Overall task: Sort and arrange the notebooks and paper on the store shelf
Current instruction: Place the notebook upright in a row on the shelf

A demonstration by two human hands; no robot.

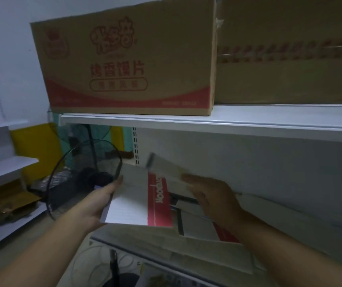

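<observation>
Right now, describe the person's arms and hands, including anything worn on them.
The left forearm and right forearm are bare as far as the frame shows; no sleeves in view. The left hand and right hand wear no gloves, and no watch, bracelet or ring shows. The right hand is blurred, so small details there cannot be told.

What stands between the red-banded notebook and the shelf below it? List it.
Loose notebooks lie on the shelf under the right part of the red-banded notebook, near the right hand. The left hand holds its left edge. Nothing else visible intervenes.
</observation>
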